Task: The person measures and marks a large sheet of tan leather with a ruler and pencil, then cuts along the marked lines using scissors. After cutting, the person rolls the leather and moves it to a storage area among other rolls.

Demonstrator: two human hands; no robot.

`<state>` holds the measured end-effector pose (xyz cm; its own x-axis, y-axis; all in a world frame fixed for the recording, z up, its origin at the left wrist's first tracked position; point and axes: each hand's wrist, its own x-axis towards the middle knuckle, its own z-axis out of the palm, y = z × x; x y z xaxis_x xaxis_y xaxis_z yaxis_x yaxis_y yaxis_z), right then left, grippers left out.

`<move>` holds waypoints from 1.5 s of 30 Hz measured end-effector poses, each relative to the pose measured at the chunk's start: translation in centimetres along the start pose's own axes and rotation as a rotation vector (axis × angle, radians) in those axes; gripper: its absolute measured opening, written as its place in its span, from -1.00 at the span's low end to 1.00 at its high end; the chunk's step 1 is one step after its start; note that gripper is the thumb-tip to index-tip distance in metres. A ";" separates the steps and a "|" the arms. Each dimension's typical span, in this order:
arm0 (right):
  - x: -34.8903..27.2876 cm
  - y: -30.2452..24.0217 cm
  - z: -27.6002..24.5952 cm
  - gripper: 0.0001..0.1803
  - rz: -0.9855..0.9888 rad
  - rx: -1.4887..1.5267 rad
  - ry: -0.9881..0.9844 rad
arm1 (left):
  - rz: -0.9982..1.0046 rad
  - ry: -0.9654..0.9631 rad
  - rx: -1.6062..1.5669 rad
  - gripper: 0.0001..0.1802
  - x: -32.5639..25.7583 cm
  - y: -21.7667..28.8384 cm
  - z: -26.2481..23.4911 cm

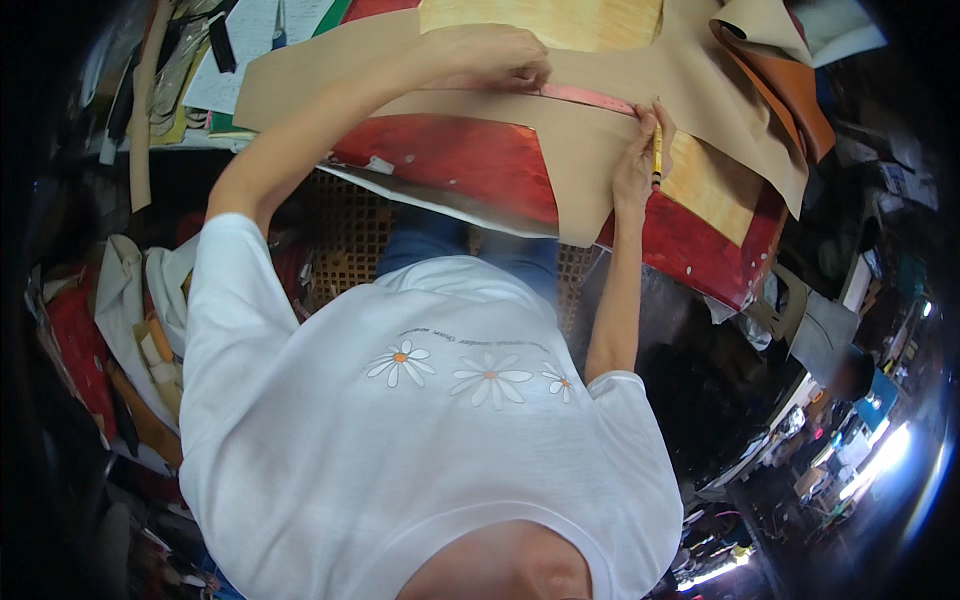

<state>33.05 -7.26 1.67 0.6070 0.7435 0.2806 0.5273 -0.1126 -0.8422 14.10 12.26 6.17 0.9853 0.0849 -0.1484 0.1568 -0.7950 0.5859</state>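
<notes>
A pink measuring tape (590, 97) is stretched across a tan sheet of leather-like material (575, 160) on the table. My left hand (505, 62) rests over the tape's left part with its fingers bent in and pressed together on it. At the tape's right end is my right hand (635, 165), its fingers closed around a yellow pencil (657, 155). The pencil stands roughly upright, and the thumb side of that hand touches the tape. What lies beneath my left fingers is partly hidden.
The red table (450, 165) has pale yellow panels (712, 190). At the right, a brown-orange roll of material (790, 90) lies curled. Papers (235, 75) and a long tan strip (142, 140) are at the far left. Folded white cloth (125, 300) is piled beside me.
</notes>
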 end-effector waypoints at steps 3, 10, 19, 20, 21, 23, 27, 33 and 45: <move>-0.2 -0.4 0.1 -0.51 0.048 0.004 -0.008 | 0.067 -0.085 0.046 -0.52 1.2 -0.3 -0.6; -0.3 -2.4 0.4 -0.56 -0.021 -0.061 0.152 | 0.107 -0.306 0.268 -0.20 3.5 -0.7 -1.0; -3.0 -10.7 8.2 -0.74 0.035 0.099 -0.450 | 0.351 -0.202 0.203 -0.54 3.9 -3.5 -1.2; -3.1 -10.9 9.0 -0.73 -0.026 0.113 -0.461 | 0.282 -0.232 0.116 -0.51 4.2 -4.0 -0.9; -3.0 -10.8 9.8 -0.71 -0.056 0.165 -0.468 | 0.221 -0.266 0.027 -0.49 4.8 -4.1 -0.3; -2.5 -9.5 9.9 -0.69 -0.032 0.015 -0.564 | 0.206 -0.305 0.049 -0.47 5.7 -4.4 0.1; -0.5 -5.4 5.9 -0.65 -0.166 -0.122 -0.354 | 0.260 -0.297 0.323 -0.43 5.5 -3.2 -0.5; 4.4 -0.7 -2.7 -0.71 0.159 0.024 -0.123 | 0.106 -0.290 0.205 -0.16 3.4 -0.9 -1.6; 3.6 0.1 -2.8 -0.63 -0.056 -0.208 -0.168 | 0.094 -0.156 0.310 -0.24 2.8 -0.7 -0.1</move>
<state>36.93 -6.45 3.89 0.4761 0.8490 0.2291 0.6782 -0.1886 -0.7102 16.75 13.10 5.39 0.9685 -0.0709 -0.2388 0.0141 -0.9415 0.3367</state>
